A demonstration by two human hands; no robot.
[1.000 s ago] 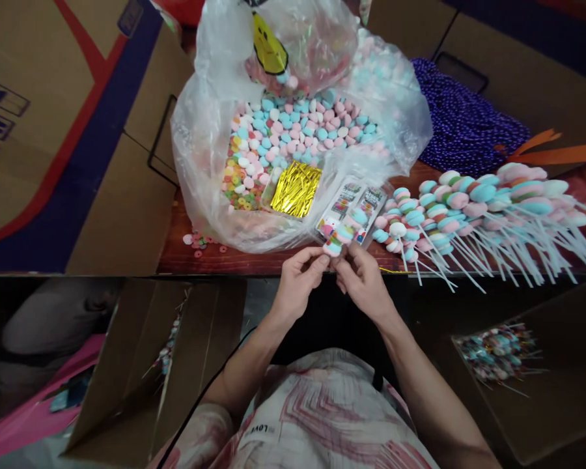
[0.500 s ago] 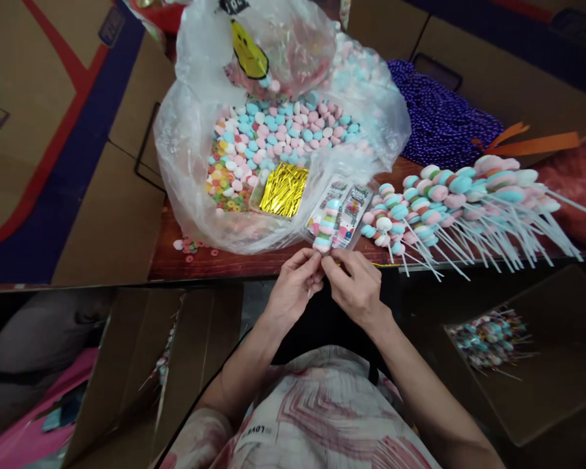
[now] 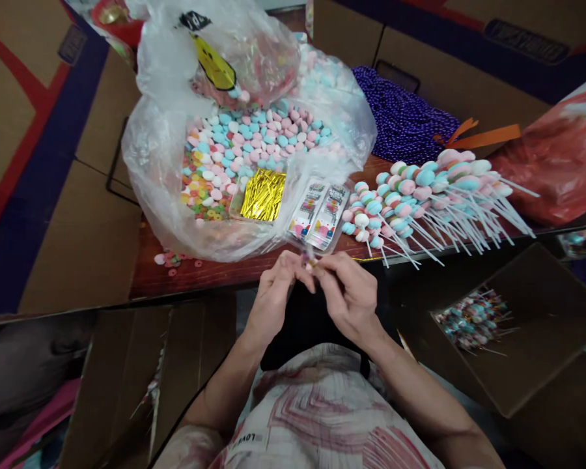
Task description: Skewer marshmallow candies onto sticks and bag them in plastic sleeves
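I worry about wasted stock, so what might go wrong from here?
The small blurred item between the left hand and right hand could slip, perhaps over the nearby front edge of the table. The gold strips lie close to the loose pastel pieces, so a bump might mix them. Some white sticks in the skewer pile poke past that edge, so a knock might dislodge them.

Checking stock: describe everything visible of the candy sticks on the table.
The candy sticks lie in an overlapping heap on the table, right of the packets. Puffy, matte pink, blue and white pieces, some green or orange ones between, are stacked on thin white sticks, apparently unwrapped. Most sticks point rightward and toward the table's near edge, some tips overhanging it.
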